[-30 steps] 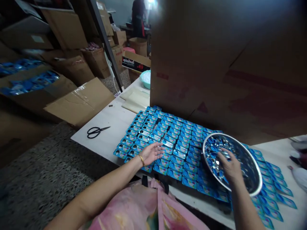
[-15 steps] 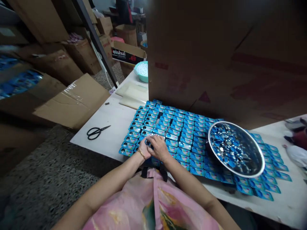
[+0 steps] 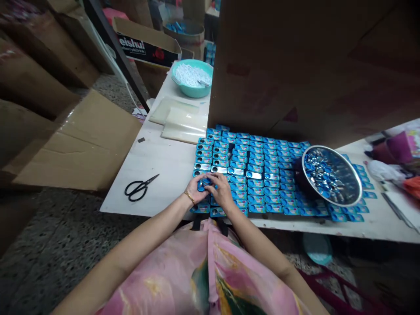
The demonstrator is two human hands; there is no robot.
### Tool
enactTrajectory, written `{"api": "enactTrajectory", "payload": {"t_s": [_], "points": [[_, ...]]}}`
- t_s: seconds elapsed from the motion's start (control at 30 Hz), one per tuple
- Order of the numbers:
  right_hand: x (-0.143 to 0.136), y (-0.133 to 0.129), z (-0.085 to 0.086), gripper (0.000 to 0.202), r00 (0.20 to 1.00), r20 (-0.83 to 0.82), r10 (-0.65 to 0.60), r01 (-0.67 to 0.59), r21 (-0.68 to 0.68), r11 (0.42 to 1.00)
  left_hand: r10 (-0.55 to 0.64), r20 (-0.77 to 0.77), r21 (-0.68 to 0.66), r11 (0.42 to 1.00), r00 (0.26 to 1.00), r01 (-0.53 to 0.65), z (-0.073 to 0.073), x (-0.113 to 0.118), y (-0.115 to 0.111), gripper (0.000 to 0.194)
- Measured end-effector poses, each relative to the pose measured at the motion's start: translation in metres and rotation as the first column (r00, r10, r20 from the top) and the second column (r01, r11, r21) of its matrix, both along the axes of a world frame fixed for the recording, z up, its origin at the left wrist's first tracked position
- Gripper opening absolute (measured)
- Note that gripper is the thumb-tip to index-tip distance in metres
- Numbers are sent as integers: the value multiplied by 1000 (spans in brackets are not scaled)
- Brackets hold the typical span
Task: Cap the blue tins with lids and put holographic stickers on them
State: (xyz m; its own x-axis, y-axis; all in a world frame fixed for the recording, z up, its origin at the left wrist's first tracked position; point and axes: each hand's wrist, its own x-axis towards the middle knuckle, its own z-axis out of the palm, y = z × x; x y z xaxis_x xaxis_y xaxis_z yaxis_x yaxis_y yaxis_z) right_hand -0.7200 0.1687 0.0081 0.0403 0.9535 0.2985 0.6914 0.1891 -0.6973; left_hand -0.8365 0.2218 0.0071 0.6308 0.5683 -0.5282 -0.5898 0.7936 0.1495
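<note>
While the left hand [image 3: 196, 189] cups blue pieces [image 3: 204, 182], right hand [image 3: 220, 189] pinching beside them, fingers nearly closed

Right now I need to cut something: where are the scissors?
In the head view, the scissors lie near the front-left corner of the white table, left of the left hand.

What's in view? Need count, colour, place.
table: one, white, centre
printed cards: many, blue, rows on table
metal bowl: one, silver, on right-hand cards
round pieces: many, blue/silver, in bowl
scissors: one pair, black, table left
basin: one, mint, far left, white pieces inside
plastic sheets: two stacks, cream, before basin
cardboard boxes: several, brown, left/back
bangle: one, gold-coloured, left wrist
left hand, right hand: together over cards
</note>
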Motion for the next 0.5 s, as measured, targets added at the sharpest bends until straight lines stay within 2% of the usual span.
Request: {"api": "enactTrajectory", "payload": {"t_s": [0.07, 0.17, 0.23, 0.33, 0.4, 0.5], "points": [[-3, -1, 2, 33, 1000, -29, -9, 8, -55, 998, -38, -47, 48, 998, 998, 40, -4, -7, 3, 14], [0, 3, 1, 28, 987, -159, -21, 7, -91, 996, -114, -105, 65, 991, 988, 121, -8, -16, 7, 17], [7, 10, -3, 26, 961, -258, -104, 69, -140, 988, -180, -112, 56, 981, 977, 187, -10, -21, 11, 18], [26, 30, -8, 28, 907, -341, -249, 142, -308, 941, -221, -114, 42, 973, 969, 227, -10, -26, 18, 17], [43, 52, -9, 29, 893, -320, -317, 183, -386, 904, -193, -123, 59, 978, 973, 202, -9, -29, 22, 17], [64, 97, -3, 24, 936, -157, -316, 242, -365, 899, -143, -137, 92, 983, 980, 157, -7, -33, 25, 15]]}}
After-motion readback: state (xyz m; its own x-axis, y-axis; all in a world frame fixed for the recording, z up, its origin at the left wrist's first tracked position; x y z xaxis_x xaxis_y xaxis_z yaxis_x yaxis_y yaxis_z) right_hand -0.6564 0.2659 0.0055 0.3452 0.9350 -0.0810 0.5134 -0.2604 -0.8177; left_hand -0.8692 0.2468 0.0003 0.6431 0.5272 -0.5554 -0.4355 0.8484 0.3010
